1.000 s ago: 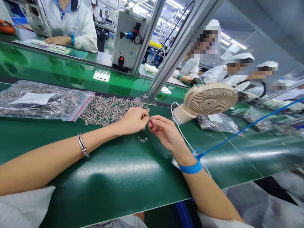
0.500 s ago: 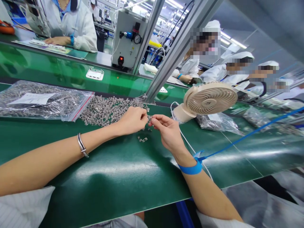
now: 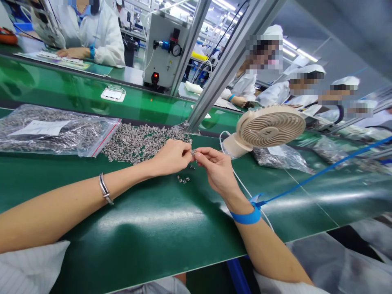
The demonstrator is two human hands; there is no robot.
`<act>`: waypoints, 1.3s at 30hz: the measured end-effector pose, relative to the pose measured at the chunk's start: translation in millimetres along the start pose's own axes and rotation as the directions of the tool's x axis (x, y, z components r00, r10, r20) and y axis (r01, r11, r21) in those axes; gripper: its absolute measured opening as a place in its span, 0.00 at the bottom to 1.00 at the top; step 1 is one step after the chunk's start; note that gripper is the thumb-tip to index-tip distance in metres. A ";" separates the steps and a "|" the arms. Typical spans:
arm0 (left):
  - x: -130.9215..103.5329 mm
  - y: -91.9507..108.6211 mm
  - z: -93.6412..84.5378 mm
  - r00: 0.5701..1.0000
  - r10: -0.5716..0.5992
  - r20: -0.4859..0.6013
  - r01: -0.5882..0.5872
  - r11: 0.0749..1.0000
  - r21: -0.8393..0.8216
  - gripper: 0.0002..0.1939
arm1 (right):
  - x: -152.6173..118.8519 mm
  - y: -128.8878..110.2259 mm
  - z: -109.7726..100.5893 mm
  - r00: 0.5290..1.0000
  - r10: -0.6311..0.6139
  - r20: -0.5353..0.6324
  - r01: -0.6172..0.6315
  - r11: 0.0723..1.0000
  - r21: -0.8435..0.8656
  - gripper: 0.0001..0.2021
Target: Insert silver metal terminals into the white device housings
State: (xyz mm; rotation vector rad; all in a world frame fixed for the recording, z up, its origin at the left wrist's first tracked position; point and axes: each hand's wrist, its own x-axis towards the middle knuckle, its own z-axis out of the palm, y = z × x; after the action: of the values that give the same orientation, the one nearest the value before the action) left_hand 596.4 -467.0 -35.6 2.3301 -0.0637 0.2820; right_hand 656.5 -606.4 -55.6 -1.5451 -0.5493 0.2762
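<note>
My left hand (image 3: 174, 157) is closed, its fingertips meeting those of my right hand above the green worktop (image 3: 147, 237). My right hand (image 3: 216, 167) pinches a small metal part (image 3: 194, 152) between thumb and forefinger. Fingers cover most of that part, and whatever my left fingertips grip is hidden. Behind my left hand spreads a heap of small silvery metal parts (image 3: 134, 143). A few loose metal pieces (image 3: 183, 179) lie on the worktop just below my hands.
A clear zip bag (image 3: 61, 130) full of metal parts lies at left. To the right stand a beige fan (image 3: 269, 126) and another filled bag (image 3: 280, 157). A metal post (image 3: 211, 90) rises behind my hands. A blue cord (image 3: 321, 171) runs from my right wrist. Co-workers sit beyond.
My left hand has shifted slightly right, closer against my right fingertips. The white frame-like piece on the green strip behind has moved left. My right hand is nearly still.
</note>
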 end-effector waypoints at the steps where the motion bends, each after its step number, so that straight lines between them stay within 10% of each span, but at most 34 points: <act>1: 0.0 0.0 -0.4 1.000 -0.004 0.000 0.004 1.000 -0.002 0.11 | 0.0 0.0 0.4 1.000 -0.008 -0.007 0.008 1.000 -0.001 0.06; 16: 0.2 3.5 -2.4 1.000 -0.028 -0.007 0.027 0.999 -0.029 0.11 | -5.3 1.9 0.4 0.960 -0.248 -0.132 0.209 0.944 -0.254 0.02; 39: 2.0 4.3 -4.2 0.997 -0.006 -0.080 0.003 0.999 -0.036 0.13 | -6.3 -7.9 -10.9 0.907 -0.392 0.152 0.411 0.749 -0.520 0.06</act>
State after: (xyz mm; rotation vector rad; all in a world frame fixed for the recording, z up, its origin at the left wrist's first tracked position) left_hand 597.0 -467.0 -29.3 2.2809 -0.0235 0.3688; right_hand 655.3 -619.3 -48.2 -1.9143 -1.0383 -0.2149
